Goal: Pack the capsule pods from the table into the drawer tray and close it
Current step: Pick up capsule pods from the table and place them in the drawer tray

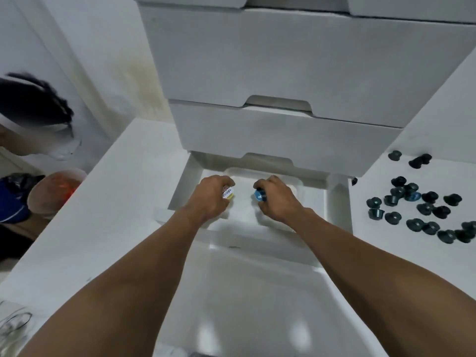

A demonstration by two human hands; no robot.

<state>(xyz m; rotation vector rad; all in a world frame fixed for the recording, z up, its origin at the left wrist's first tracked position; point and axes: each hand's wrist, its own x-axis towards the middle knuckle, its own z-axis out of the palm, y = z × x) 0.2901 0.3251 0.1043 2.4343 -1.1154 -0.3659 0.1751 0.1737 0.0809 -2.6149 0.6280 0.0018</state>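
Observation:
The bottom drawer of a white drawer unit stands pulled out, with a white tray inside it. Both my hands are over the tray. My left hand grips a capsule pod with a yellow and white foil lid. My right hand grips a dark pod with a blue lid. Several dark green and blue capsule pods lie scattered on the white table to the right of the drawer.
Two shut drawers stack above the open one. The white table top runs left of the unit. A person's dark hair shows at the far left, with an orange-tinted container below the table edge.

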